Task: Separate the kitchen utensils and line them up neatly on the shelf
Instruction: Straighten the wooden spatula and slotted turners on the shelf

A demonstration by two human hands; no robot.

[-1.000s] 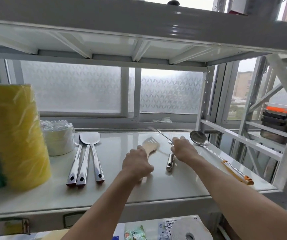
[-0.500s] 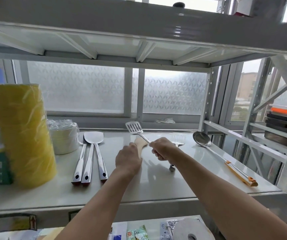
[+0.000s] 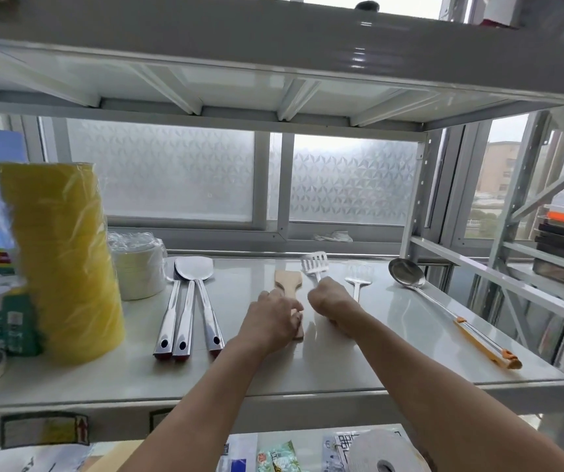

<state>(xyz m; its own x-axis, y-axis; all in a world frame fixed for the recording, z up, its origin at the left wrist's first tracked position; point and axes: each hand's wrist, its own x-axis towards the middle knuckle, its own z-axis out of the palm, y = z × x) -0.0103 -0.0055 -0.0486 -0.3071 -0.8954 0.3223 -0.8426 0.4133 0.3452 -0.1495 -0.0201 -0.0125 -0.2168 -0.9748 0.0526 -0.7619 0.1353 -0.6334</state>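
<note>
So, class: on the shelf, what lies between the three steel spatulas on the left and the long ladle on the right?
In the head view: the wooden spatula, a white slotted turner, a second slotted turner, and both hands.

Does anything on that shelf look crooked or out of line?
The ladle at the right lies diagonally, handle angling toward the shelf corner, while the three steel spatulas lie nearly parallel, pointing front to back.

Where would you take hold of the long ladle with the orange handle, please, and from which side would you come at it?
I would grip the ladle on its orange handle, near the front edge of the shelf, coming from above and the front. It lies flat and apart from the other utensils, its bowl toward the window and its handle angled toward the front right, so the right hand looks closest.
</note>
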